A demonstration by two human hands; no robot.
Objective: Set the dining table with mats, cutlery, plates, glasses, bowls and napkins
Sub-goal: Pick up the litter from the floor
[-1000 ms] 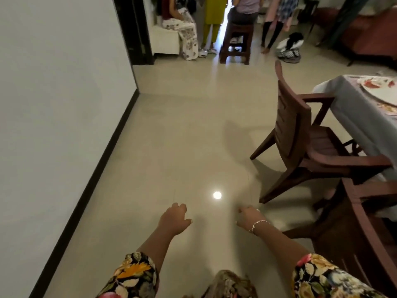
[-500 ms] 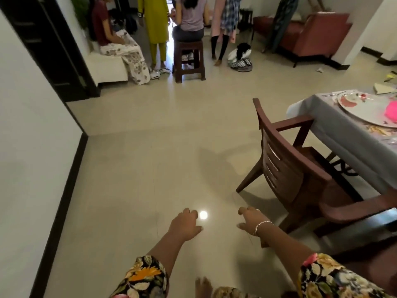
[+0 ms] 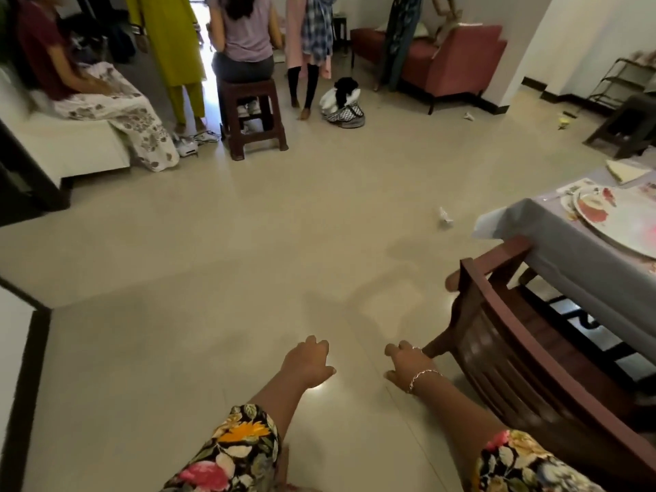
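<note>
- The left hand (image 3: 308, 362) hangs loosely curled and holds nothing.
- The right hand (image 3: 404, 363) does likewise, just beside a chair (image 3: 525, 353).
- Beyond the chair, a plate (image 3: 617, 221) lies on the table (image 3: 582, 264).

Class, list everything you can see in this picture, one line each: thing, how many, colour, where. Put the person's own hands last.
Dining table: one, grey cloth, right edge.
Plate: one, white with red flowers, on the table.
Napkin: one, pale, folded, table's far end.
Chair: one, brown, beside the table.
Stool: one, brown, far centre.
Sofa: one, red, far right.
Bench: one, white, far left.
Bag: one, black and white, far floor.
Paper scrap: one, white, floor near table.
People: at least four, far end.
Left hand: one, empty, low centre.
Right hand: one, empty, silver bracelet, beside the chair leg.
</note>
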